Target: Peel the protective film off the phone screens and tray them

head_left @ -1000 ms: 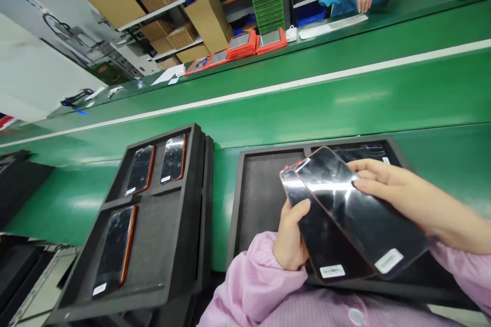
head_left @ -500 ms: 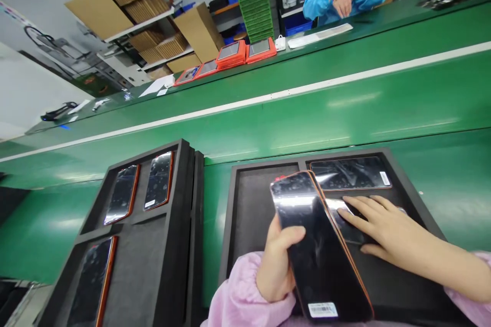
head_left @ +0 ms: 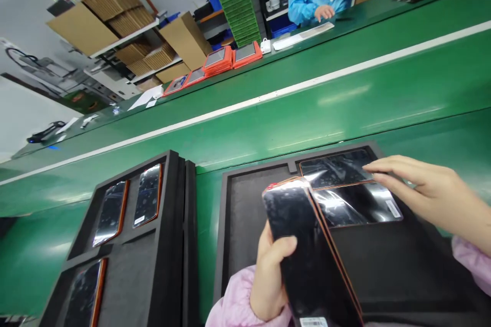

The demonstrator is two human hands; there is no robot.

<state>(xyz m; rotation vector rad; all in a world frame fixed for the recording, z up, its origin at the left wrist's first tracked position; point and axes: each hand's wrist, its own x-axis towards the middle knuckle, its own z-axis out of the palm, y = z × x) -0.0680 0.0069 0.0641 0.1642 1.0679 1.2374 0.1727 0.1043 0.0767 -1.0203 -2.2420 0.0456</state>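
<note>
Orange-edged dark panels, seemingly more than one stacked, slant above a black tray, gripped along one side by the left hand, thumb on the top face. Smooth surfaces and that one-sided hold could let the stack slide apart. Beyond it, two laid panels sit side by side in the tray; a low sweep by the empty, loosely open right hand might knock them. Farther left on the green tabletop, another tray carries three panels.

Glossy phones, matt foam-like trays
</note>
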